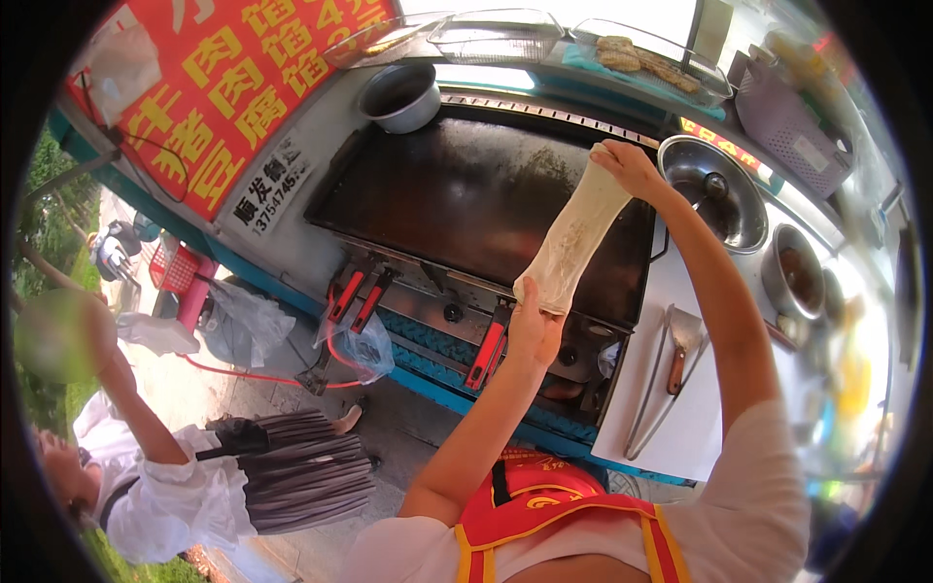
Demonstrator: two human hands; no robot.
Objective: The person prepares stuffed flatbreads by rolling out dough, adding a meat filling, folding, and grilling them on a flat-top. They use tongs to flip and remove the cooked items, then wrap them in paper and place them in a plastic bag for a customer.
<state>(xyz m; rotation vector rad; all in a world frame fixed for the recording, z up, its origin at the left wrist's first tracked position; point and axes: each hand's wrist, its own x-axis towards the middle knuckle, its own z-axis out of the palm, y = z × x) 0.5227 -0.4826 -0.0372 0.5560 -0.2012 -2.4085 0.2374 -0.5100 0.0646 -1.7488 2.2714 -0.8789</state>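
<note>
A long strip of filled dough is stretched between my two hands, over the right part of a black flat griddle. My left hand grips its lower end near the griddle's front edge. At the far end, my right hand pinches the dough between thumb and fingers. Bits of filling show through the thin dough along its middle. Oil glistens on the griddle's dark surface.
A metal pot stands at the griddle's back left corner. Right of it are a steel bowl with a ladle, tongs and a wooden-handled scraper. Wire baskets line the shelf behind. A person stands at the left.
</note>
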